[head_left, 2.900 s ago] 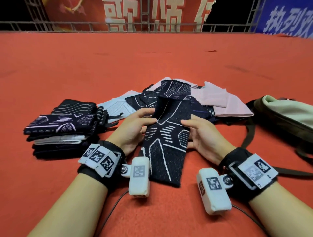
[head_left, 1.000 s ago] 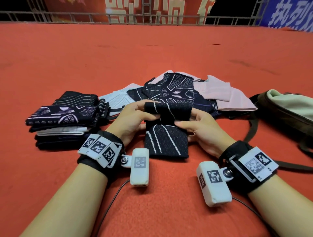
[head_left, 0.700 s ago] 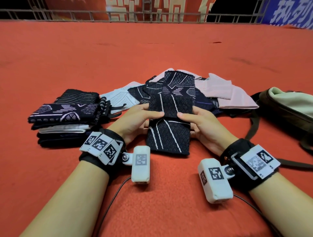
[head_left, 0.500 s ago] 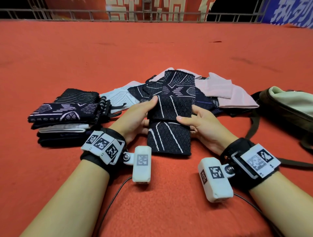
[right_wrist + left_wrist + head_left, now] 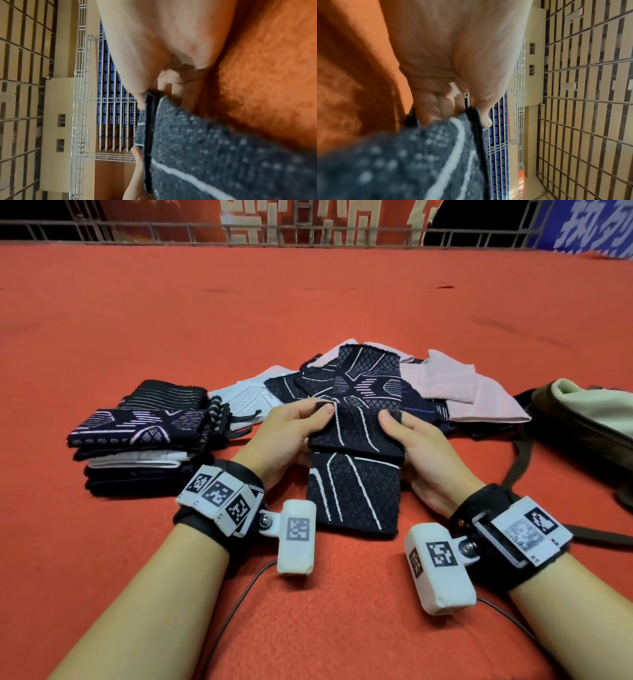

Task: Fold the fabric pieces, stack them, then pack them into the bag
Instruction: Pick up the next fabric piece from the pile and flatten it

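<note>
Folded stack (image 5: 140, 440) sits far left on red carpet (image 5: 102, 337); left hand (image 5: 284, 436) and right hand (image 5: 421, 446) each pinch a side edge of the dark patterned piece (image 5: 354, 474) – thumbs on top, fingers under. Unfolded pile (image 5: 376, 378) lies just behind – bag (image 5: 589, 419) at far right.

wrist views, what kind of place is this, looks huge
Probably an indoor sports hall or arena: rows of blue seats behind metal railings, a high slatted ceiling, banners, and red carpet underfoot.
</note>
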